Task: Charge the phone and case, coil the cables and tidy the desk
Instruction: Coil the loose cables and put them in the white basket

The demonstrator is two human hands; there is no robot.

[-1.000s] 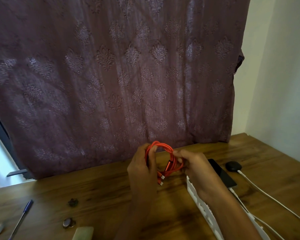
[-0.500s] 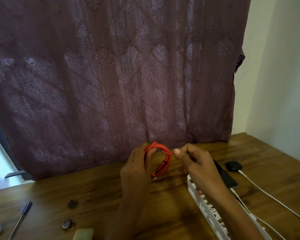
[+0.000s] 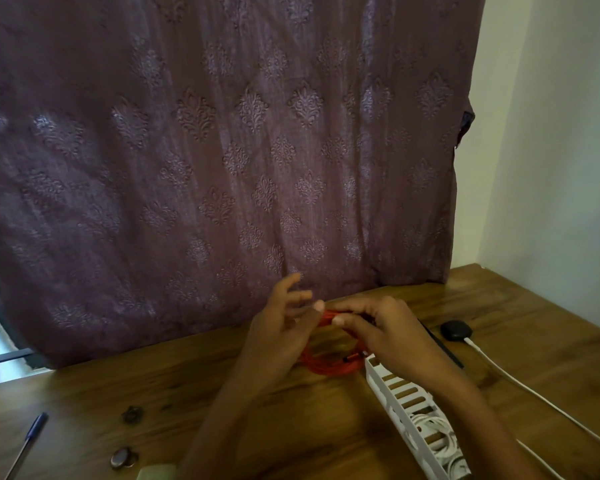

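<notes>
A coiled red cable hangs low over the wooden desk, just left of a white slotted basket. My right hand pinches the top of the coil between thumb and fingers. At the coil's left side my left hand has its fingers spread, one fingertip near the cable's top. A black phone lies mostly hidden behind my right hand. The small black case sits at the right with a white cable plugged in.
A coiled white cable lies inside the basket. A blue pen, two small round metal pieces and a pale object sit at the front left. A purple curtain hangs behind the desk.
The red coil has come down from upright in both hands to low over the desk. My left hand has let go and spread its fingers; my right hand now pinches the coil.
</notes>
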